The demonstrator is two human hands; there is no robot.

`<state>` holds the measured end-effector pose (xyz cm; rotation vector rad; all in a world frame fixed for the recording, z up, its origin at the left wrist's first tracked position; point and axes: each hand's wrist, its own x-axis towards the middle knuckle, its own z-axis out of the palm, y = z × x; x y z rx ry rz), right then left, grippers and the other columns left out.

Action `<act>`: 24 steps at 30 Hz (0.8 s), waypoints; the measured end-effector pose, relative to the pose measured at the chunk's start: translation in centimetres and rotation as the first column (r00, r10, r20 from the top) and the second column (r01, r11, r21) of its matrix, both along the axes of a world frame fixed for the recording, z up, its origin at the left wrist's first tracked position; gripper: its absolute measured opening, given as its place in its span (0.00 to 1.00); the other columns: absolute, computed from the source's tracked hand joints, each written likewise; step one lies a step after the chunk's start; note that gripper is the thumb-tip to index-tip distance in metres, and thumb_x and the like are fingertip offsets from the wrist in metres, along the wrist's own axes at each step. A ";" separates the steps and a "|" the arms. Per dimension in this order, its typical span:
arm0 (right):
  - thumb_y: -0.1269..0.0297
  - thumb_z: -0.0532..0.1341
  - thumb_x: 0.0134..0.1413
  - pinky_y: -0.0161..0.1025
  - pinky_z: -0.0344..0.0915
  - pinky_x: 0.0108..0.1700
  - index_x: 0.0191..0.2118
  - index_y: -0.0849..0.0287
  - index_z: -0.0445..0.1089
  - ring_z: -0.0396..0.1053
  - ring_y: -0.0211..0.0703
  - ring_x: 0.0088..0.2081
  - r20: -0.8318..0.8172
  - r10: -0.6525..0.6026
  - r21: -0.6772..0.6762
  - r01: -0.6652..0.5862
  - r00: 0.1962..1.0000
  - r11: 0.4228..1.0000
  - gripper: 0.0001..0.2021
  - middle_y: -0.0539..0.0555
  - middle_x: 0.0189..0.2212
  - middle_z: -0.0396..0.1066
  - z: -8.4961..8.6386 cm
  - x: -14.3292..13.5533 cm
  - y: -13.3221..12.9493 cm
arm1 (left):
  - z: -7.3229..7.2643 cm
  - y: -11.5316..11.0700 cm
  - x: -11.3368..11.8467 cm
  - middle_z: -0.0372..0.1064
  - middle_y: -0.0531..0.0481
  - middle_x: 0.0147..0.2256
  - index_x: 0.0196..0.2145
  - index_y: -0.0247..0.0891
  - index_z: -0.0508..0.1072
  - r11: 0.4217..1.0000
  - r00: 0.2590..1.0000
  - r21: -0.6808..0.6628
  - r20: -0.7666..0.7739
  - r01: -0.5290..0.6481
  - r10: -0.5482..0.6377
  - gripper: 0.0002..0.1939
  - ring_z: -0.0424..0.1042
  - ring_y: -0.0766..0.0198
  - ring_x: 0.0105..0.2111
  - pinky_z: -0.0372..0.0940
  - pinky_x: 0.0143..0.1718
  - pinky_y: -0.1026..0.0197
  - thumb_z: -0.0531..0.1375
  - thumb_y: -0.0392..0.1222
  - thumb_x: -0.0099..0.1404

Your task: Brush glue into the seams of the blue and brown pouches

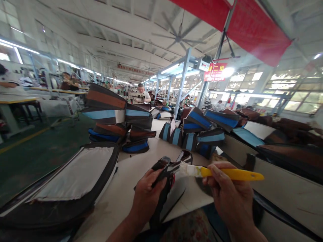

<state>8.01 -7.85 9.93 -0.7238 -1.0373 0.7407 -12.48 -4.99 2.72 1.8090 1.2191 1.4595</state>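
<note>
Holds a flat brush with a yellow handle and whitish bristles [238, 174] in the right hand [229, 195], right of lower centre in the frame, pinching the handle near its bristle end between thumb and curled fingers and leaving the tapered end, with its small hole, pointing right. Grips with the left hand [148, 191], just left of lower centre, a dark, narrow fabric piece with pale edges [169, 169] and a bit of red at its side, pressing thumb and fingers together on it. Aims the bristles leftward at a pale edge of the piece, too close to tell touching from a slight gap. Works over a pale, smooth counter [138, 166], with floral-patterned cloth [193, 227] at the bottom edge. Has a grey-white panel with a thick black rim [78, 174] at lower left. Faces, left of centre, stacked dark pieces with brown and blue bands [106, 97]; right of centre, small upright dark pieces with light-blue stripes [176, 137], next to a heap of dark pieces with vivid blue bands [198, 119]. Looks toward a co-worker in a pale top [146, 96] near upper centre, below a grey ceiling fan [179, 37].
</note>
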 end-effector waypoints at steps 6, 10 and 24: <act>0.65 0.61 0.60 0.34 0.66 0.27 0.34 0.57 0.69 0.67 0.37 0.24 0.363 -0.006 0.177 -0.063 0.932 0.982 0.04 0.48 0.24 0.67 0.9 -2.1 2.4 | 2.1 -1.3 0.6 0.74 0.50 0.41 0.47 0.44 0.77 0.994 0.994 -0.085 0.091 0.062 -0.054 0.14 0.74 0.58 0.43 0.68 0.46 0.60 0.59 0.45 0.66; 0.68 0.60 0.61 0.37 0.65 0.29 0.36 0.57 0.69 0.66 0.39 0.26 0.529 -0.208 0.346 0.015 0.822 0.938 0.02 0.50 0.27 0.67 0.4 -2.0 3.6 | 2.3 -1.4 0.4 0.74 0.50 0.38 0.45 0.44 0.78 0.987 0.993 -0.135 0.099 0.084 -0.071 0.14 0.74 0.58 0.41 0.68 0.44 0.60 0.57 0.47 0.66; 0.75 0.56 0.60 0.43 0.67 0.36 0.41 0.56 0.66 0.69 0.42 0.29 0.695 -0.400 0.565 -0.109 0.597 0.818 0.08 0.51 0.29 0.72 -0.1 -2.3 2.9 | 1.3 -1.2 -0.1 0.74 0.49 0.40 0.48 0.41 0.76 0.968 0.973 -0.218 0.217 0.125 -0.076 0.17 0.74 0.57 0.41 0.69 0.43 0.59 0.59 0.50 0.65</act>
